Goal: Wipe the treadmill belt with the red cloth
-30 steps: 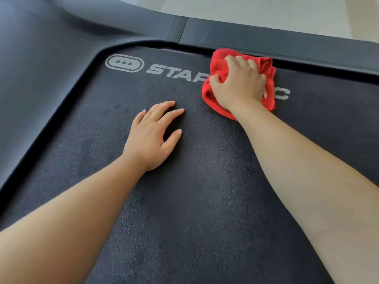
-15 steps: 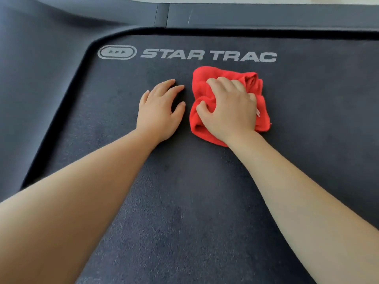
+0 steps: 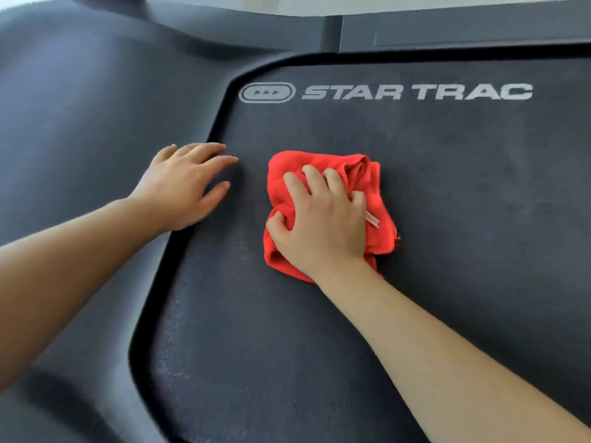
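Observation:
The dark treadmill belt [image 3: 415, 266] fills most of the view, with a grey STAR TRAC logo [image 3: 415, 92] printed near its far end. A bunched red cloth [image 3: 361, 174] lies on the belt below the logo. My right hand [image 3: 323, 225] sits on top of the cloth, fingers curled into its folds, gripping it against the belt. My left hand [image 3: 182, 183] lies flat with spread fingers at the belt's left edge, its palm on the side rail and its fingertips over the edge gap.
A smooth dark side rail [image 3: 80, 123] runs along the left of the belt, separated by a black gap [image 3: 172, 266]. The treadmill's end cover [image 3: 447, 30] crosses the top, with pale floor beyond it.
My right hand has dragged the red cloth from the logo at the belt's far end back toward me. My left hand has shifted left, from the belt surface onto its left edge.

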The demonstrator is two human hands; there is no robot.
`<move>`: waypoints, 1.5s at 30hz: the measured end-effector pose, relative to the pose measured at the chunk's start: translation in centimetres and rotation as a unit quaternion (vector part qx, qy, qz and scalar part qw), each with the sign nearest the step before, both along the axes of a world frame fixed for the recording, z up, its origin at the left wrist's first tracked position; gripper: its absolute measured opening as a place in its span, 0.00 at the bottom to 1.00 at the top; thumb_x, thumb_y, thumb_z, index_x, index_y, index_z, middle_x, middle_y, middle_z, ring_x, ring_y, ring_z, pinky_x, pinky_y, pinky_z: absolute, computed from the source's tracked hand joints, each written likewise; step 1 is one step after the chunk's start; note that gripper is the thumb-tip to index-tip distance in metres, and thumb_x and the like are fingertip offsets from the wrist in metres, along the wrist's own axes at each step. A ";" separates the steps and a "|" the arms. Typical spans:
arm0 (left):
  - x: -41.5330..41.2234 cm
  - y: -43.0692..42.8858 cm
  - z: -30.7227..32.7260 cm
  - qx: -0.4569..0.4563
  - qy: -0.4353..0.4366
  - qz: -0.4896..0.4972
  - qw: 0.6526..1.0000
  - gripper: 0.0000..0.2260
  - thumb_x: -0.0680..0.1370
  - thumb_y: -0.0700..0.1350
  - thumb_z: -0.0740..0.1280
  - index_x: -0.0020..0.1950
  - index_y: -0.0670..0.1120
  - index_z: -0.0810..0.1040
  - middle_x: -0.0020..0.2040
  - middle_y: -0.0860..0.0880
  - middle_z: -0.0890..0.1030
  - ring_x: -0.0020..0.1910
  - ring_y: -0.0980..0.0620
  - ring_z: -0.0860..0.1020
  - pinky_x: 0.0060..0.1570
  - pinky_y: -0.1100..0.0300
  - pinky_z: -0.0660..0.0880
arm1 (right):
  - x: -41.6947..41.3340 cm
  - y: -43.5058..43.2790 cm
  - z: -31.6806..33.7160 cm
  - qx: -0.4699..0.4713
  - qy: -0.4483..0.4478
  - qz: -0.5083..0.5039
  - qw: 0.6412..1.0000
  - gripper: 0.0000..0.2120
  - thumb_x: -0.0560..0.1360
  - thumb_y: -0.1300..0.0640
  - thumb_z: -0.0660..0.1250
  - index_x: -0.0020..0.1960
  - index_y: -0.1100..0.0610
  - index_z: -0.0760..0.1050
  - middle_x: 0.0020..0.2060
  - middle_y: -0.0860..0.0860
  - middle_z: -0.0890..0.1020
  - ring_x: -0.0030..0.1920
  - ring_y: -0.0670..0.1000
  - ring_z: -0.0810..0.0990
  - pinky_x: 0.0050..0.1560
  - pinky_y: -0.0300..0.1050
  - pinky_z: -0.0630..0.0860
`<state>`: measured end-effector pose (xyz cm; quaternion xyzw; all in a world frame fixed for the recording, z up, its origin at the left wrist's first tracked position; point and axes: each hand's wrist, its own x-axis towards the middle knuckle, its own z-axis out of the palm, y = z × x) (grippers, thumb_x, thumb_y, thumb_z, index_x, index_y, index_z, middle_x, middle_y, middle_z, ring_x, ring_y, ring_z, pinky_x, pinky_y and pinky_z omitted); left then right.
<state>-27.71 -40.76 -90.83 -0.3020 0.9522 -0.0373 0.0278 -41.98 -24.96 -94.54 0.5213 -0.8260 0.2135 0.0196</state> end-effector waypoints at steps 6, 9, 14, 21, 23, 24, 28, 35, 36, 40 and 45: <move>1.3 -0.8 -1.6 -0.033 -0.004 0.015 0.999 0.22 0.77 0.54 0.54 0.70 0.51 0.67 0.72 0.50 0.67 0.72 0.49 0.62 0.70 0.45 0.55 | -0.7 -5.8 -0.5 -0.011 0.008 0.004 1.000 0.23 0.68 0.42 0.59 0.60 0.49 0.73 0.59 0.48 0.76 0.60 0.55 0.71 0.48 0.52 0.66; 1.3 -0.9 -1.6 -0.036 0.002 0.016 0.999 0.23 0.76 0.55 0.52 0.69 0.52 0.68 0.71 0.51 0.68 0.71 0.50 0.63 0.69 0.46 0.56 | -1.4 -7.7 -0.2 0.000 0.007 0.015 1.000 0.22 0.69 0.41 0.58 0.60 0.48 0.72 0.59 0.48 0.76 0.61 0.55 0.70 0.49 0.53 0.66; 1.2 -0.7 -1.6 -0.032 0.003 0.020 0.999 0.23 0.76 0.54 0.52 0.70 0.52 0.67 0.71 0.51 0.68 0.72 0.50 0.63 0.70 0.47 0.55 | -0.8 -5.5 -0.3 -0.008 0.020 0.028 0.999 0.22 0.69 0.42 0.58 0.61 0.48 0.71 0.58 0.48 0.76 0.60 0.54 0.71 0.48 0.52 0.65; 1.0 -2.8 -0.4 -0.006 0.016 -0.013 1.000 0.20 0.77 0.51 0.61 0.69 0.50 0.70 0.72 0.48 0.67 0.71 0.46 0.64 0.69 0.43 0.58 | -0.5 -6.6 -0.3 0.002 0.010 0.028 1.000 0.22 0.70 0.42 0.58 0.61 0.48 0.71 0.62 0.47 0.75 0.63 0.54 0.70 0.51 0.53 0.66; 0.7 -4.6 0.3 -0.020 0.025 -0.006 0.999 0.20 0.77 0.51 0.61 0.69 0.50 0.70 0.71 0.48 0.68 0.71 0.46 0.64 0.68 0.43 0.58 | -0.8 -8.7 -0.3 -0.001 0.011 0.026 1.000 0.22 0.70 0.42 0.58 0.61 0.49 0.72 0.60 0.47 0.75 0.62 0.54 0.70 0.51 0.53 0.65; 0.5 -5.5 0.6 -0.026 0.025 0.004 0.999 0.20 0.77 0.51 0.61 0.69 0.50 0.69 0.71 0.48 0.67 0.71 0.46 0.64 0.69 0.43 0.57 | -0.9 -9.8 -0.3 -0.003 0.010 0.025 1.000 0.22 0.70 0.42 0.58 0.60 0.49 0.72 0.59 0.48 0.76 0.61 0.54 0.70 0.51 0.53 0.65; 0.4 -7.8 0.5 -0.057 0.021 0.033 0.998 0.23 0.77 0.55 0.55 0.70 0.49 0.68 0.71 0.49 0.67 0.71 0.47 0.63 0.70 0.45 0.54 | -1.7 -14.5 -0.5 -0.013 0.014 0.021 1.000 0.20 0.70 0.42 0.57 0.58 0.50 0.73 0.56 0.48 0.77 0.60 0.55 0.70 0.51 0.53 0.65; 0.3 -7.9 -0.2 -0.077 0.030 0.039 0.996 0.24 0.76 0.55 0.52 0.69 0.50 0.68 0.71 0.49 0.67 0.71 0.47 0.63 0.70 0.46 0.54 | -3.4 -20.6 -0.3 -0.003 0.011 -0.004 1.000 0.21 0.71 0.42 0.57 0.59 0.50 0.72 0.59 0.49 0.76 0.62 0.55 0.70 0.55 0.54 0.65; 0.3 -7.9 -0.2 -0.077 0.033 0.037 0.996 0.23 0.76 0.55 0.52 0.69 0.50 0.68 0.71 0.49 0.67 0.71 0.47 0.63 0.70 0.46 0.54 | -3.5 -20.8 -0.3 0.000 0.010 -0.004 1.000 0.22 0.71 0.42 0.57 0.60 0.50 0.71 0.59 0.49 0.76 0.62 0.55 0.69 0.55 0.54 0.65; 0.5 -8.0 -0.5 -0.080 0.047 0.034 0.995 0.21 0.77 0.53 0.57 0.69 0.49 0.69 0.71 0.49 0.68 0.71 0.47 0.64 0.70 0.46 0.54 | -2.3 -19.2 0.0 0.008 0.002 0.005 1.000 0.21 0.71 0.42 0.58 0.60 0.50 0.71 0.59 0.49 0.75 0.62 0.55 0.69 0.54 0.54 0.65; 0.5 -7.9 -0.7 -0.083 0.064 0.033 0.994 0.20 0.76 0.51 0.59 0.68 0.48 0.71 0.70 0.48 0.69 0.70 0.46 0.65 0.70 0.45 0.55 | 0.5 -13.1 -0.4 -0.015 0.024 0.041 0.999 0.19 0.69 0.42 0.57 0.57 0.49 0.71 0.54 0.47 0.75 0.59 0.53 0.71 0.46 0.51 0.65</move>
